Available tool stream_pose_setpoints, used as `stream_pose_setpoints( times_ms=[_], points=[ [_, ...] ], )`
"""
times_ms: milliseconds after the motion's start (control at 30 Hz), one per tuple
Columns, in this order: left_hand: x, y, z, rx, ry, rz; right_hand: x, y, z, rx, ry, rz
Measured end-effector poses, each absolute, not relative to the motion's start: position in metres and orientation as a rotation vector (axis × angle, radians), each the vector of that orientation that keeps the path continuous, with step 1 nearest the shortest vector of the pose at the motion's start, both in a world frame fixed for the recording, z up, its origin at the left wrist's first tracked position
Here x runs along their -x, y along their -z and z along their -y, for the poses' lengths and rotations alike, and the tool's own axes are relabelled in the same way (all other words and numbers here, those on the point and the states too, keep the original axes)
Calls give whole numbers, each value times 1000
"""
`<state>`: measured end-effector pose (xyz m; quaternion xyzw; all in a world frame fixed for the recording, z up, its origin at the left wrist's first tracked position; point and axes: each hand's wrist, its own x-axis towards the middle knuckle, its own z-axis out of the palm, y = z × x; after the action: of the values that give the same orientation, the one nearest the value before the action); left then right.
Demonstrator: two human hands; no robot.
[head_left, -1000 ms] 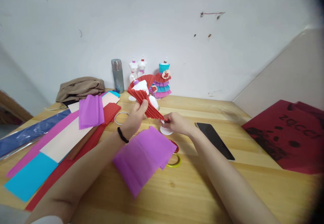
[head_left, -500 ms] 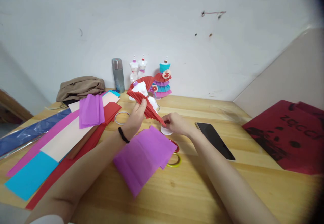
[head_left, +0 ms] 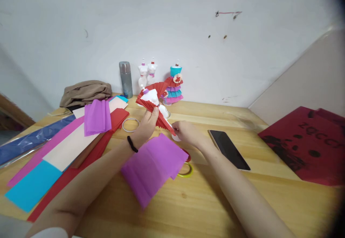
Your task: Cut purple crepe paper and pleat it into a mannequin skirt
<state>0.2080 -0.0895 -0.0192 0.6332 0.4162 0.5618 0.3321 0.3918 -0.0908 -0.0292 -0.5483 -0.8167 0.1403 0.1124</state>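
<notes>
A small white dress-form mannequin (head_left: pixel 151 95) with a purple neck band leans to the left above the table, and red pleated crepe paper (head_left: pixel 159 86) crosses around its torso. My left hand (head_left: pixel 147 125) is closed at its waist, with the thumb pressing the pleats against the form. Low by the mannequin's round white base (head_left: pixel 176 138), my right hand (head_left: pixel 185 132) pinches the lower end of the red strip; its fingertips are partly hidden. Below both hands lies a folded purple crepe sheet (head_left: pixel 155 169).
Scissors with yellow handles (head_left: pixel 185 171) lie partly under the purple sheet. A phone (head_left: pixel 229 150) and a red bag (head_left: pixel 304 144) are to the right. Coloured paper strips (head_left: pixel 70 148) cover the left side. A flask (head_left: pixel 125 80), more mannequins (head_left: pixel 142 73) and a dressed one (head_left: pixel 175 83) stand behind.
The mannequin has shifted very slightly right with my left hand, and the red pleats behind its shoulder spread a little wider. My right hand still pinches the strip's end, barely moved.
</notes>
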Motion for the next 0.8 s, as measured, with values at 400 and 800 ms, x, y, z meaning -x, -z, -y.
stream_pose_setpoints(
  times_ms=[400, 800],
  points=[
    [-211, 19, 107, -2007, -1493, -1143, -394, 16, 92, 1381, -519, 2457],
    [-208, -24, 129, -2118, -1420, -936, -395, -33, 127, 912, -818, 1691]
  ],
)
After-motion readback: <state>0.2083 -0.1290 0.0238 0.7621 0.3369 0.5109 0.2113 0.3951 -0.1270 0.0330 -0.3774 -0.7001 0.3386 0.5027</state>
